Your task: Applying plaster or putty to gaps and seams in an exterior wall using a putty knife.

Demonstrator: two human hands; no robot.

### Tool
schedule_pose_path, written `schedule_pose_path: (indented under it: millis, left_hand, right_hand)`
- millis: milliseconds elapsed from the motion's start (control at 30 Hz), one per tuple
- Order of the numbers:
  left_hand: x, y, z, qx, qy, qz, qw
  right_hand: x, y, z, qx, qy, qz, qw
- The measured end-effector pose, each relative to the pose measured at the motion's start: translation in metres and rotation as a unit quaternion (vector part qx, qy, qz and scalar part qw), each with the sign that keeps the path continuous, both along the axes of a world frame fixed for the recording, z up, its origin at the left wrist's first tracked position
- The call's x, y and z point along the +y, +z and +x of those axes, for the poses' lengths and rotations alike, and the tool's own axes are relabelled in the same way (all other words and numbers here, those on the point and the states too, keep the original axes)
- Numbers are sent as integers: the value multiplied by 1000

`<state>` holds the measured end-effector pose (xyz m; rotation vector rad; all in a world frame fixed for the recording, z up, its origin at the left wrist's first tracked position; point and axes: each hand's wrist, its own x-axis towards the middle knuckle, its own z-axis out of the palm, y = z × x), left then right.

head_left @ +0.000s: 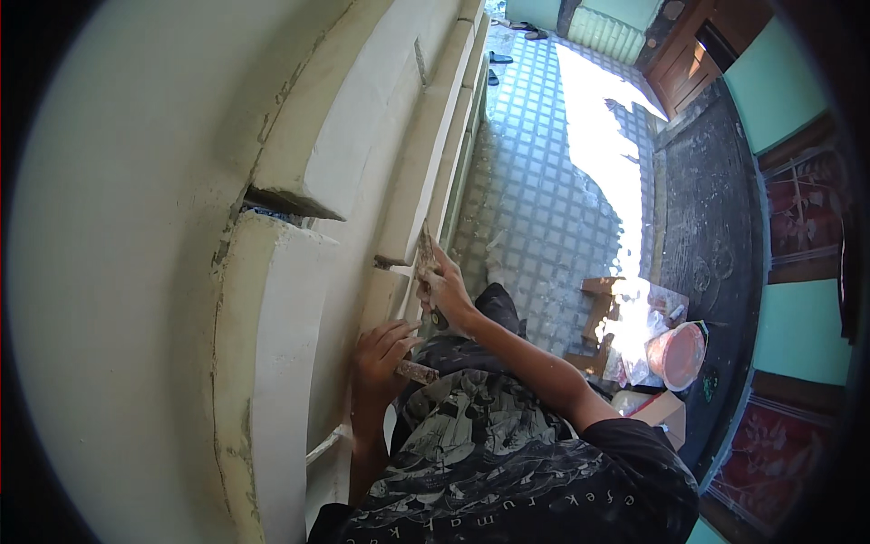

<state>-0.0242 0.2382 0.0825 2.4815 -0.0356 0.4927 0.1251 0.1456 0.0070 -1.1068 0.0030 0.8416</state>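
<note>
The right hand [441,285] gripped a scraper [427,239] beside the ledge [424,168] (left hand [381,352]: grip unclear to me); apparent smoothing next required even pressure.

You had a narrow flat tool [426,243] in your right hand [444,290], mottled brown and whitish, its tip pointing away from you alongside the outer edge of the cream ledge [415,195]; whether it touched that edge was unclear. A second flat piece [418,372], similarly blotched, stuck out rightward from your left hand [384,354], mostly covered by it. The ledge ran lengthwise ahead of you, broken by a dark, ragged gap just left of the tool.
</note>
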Motion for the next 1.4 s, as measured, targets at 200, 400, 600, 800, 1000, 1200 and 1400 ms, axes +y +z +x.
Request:
schedule_pose_path:
  millis: [200,400,600,800,1000,1200,1400]
  left_hand:
    - [0,5,-1,9,5,-1,1000]
    - [1,-2,-2,22,23,-6,999]
    - [-6,7,11,-10,41,-140,989]
    - [-22,3,35,-56,146,-273,949]
    - [-33,2,66,-7,204,-253,946]
    - [-32,8,115,-111,251,-400,875]
    - [-30,13,151,-137,252,-343,894]
  right_hand:
    - [3,-2,26,-82,-13,-32,996]
    - [-14,0,-4,-118,46,-74,989]
    - [14,-6,79,-37,0,-15,999]
    - [6,-38,146,-13,72,81,994]
    - [-23,-20,130,102,136,128,977]
    - [-9,-29,153,105,49,182,976]
    - [-4,-28,226,-70,-30,70,995]
